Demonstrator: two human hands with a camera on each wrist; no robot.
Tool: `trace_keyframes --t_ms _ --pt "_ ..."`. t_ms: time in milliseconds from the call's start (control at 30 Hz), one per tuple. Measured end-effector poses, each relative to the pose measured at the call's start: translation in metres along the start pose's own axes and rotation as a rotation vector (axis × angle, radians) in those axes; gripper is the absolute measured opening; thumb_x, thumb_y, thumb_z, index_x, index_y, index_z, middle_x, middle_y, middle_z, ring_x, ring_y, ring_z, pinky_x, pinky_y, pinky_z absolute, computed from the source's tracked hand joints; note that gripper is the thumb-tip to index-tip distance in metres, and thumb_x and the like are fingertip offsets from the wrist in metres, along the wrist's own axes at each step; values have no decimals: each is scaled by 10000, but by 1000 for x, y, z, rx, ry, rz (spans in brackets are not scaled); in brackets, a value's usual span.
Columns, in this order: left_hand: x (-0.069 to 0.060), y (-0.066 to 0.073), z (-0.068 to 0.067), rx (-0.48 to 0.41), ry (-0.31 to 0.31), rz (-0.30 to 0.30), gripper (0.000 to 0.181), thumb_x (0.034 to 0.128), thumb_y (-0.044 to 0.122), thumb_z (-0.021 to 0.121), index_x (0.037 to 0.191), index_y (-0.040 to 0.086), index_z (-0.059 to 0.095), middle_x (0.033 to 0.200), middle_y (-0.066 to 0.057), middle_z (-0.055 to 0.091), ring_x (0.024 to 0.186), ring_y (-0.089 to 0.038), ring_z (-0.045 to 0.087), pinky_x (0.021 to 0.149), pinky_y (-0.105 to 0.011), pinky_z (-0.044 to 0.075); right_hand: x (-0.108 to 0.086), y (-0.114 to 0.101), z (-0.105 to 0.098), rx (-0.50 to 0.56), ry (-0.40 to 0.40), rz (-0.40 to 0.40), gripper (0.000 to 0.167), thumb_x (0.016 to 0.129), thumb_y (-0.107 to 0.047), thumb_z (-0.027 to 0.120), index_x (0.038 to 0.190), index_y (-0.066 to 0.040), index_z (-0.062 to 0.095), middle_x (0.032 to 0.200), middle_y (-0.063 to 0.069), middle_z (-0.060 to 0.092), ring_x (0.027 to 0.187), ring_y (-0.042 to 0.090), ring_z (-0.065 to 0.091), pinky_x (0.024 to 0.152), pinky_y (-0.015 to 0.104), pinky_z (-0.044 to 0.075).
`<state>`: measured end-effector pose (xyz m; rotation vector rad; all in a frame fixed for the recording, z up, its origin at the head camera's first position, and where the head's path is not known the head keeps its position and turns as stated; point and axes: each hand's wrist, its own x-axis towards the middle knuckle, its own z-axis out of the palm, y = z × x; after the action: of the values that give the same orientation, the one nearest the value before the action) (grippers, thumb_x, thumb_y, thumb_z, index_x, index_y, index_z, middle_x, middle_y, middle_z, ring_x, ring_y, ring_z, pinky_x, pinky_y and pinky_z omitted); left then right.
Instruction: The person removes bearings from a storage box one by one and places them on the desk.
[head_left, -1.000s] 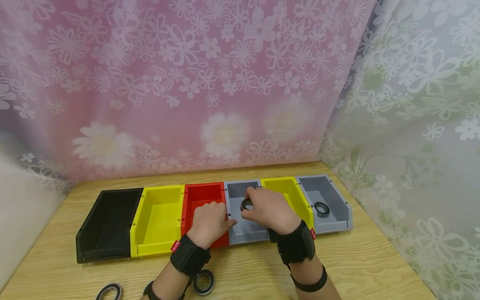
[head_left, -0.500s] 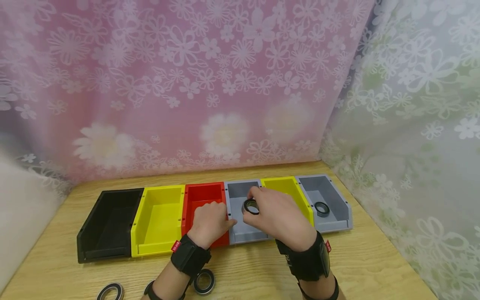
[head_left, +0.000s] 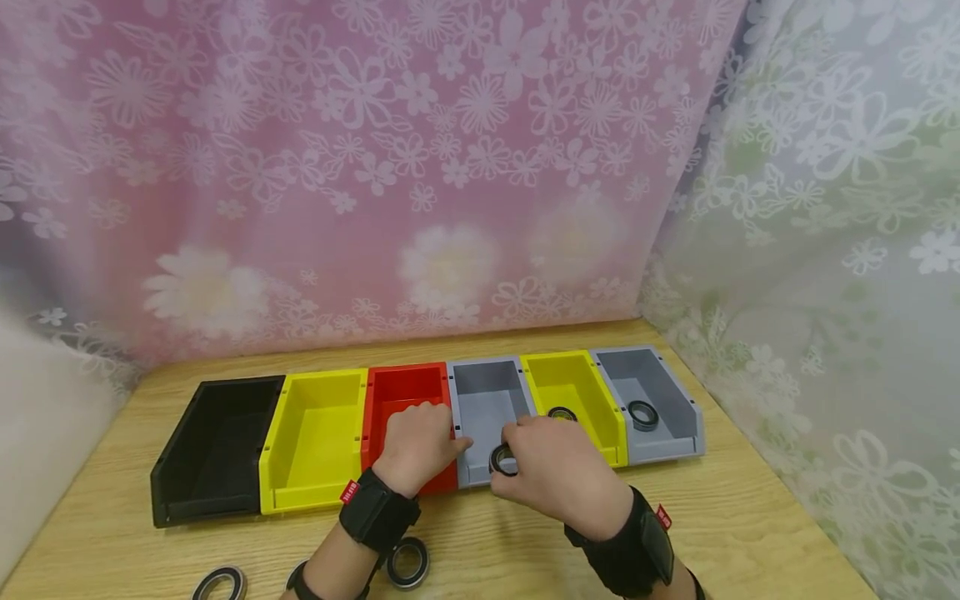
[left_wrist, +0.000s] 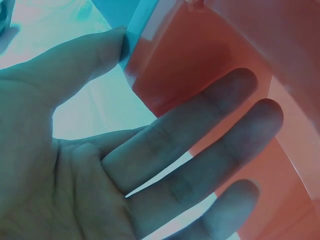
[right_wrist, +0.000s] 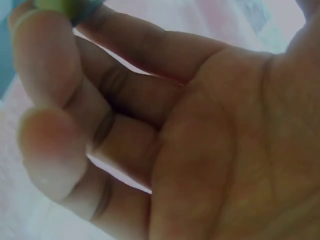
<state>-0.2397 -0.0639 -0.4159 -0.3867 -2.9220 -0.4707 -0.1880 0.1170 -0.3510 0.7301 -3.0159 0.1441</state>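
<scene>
My right hand (head_left: 561, 471) pinches a dark-sealed ball bearing (head_left: 495, 461) between thumb and fingertips. It is held over the front of the middle grey bin (head_left: 487, 408). In the right wrist view the fingers (right_wrist: 50, 155) are bent, and the bearing is hardly visible. My left hand (head_left: 418, 446) is over the red bin (head_left: 408, 382), its thumb touching the divide with the grey bin. The left wrist view shows its fingers (left_wrist: 200, 155) loosely extended in front of red plastic, holding nothing. One bearing (head_left: 561, 410) lies in the right yellow bin (head_left: 615, 442), partly behind my right hand.
Another bearing (head_left: 642, 427) sits in the far-right grey bin (head_left: 667, 454). A black bin (head_left: 217, 450) and a yellow bin (head_left: 318, 433) complete the row leftward. In front, bearings (head_left: 407, 584) lie on the wooden table (head_left: 480, 550), one mostly behind my left forearm. Floral curtains hang behind and right.
My right hand has drawn the bearing from inside the middle grey bin toward its front edge. The bearing in the right yellow bin has come into sight. My left hand stays put.
</scene>
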Motion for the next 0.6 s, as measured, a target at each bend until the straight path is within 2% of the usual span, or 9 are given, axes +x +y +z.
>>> trace_keyframes --t_ms 100,333,600 --pt "1 -1 0 0 -5 -3 516 801 370 897 570 119 510 491 8 298 429 -153 354 422 -245 252 -1 1 13 -7 -49 -46 295 829 -356 788 777 -127 610 635 -44 474 565 114 446 514 273 397" --pt "2 -1 2 -25 -21 -20 510 812 356 889 570 113 512 492 4 299 428 -158 357 423 -252 249 -4 0 42 -56 -151 -134 323 817 -381 807 782 -116 625 641 -55 481 569 105 445 517 260 394" --pt "2 -2 2 -15 -11 -15 486 805 365 891 594 122 527 491 -3 342 445 -165 392 430 -258 313 -7 1 67 -120 -169 -199 354 788 -424 828 765 -134 626 626 -60 479 559 85 441 513 266 393"
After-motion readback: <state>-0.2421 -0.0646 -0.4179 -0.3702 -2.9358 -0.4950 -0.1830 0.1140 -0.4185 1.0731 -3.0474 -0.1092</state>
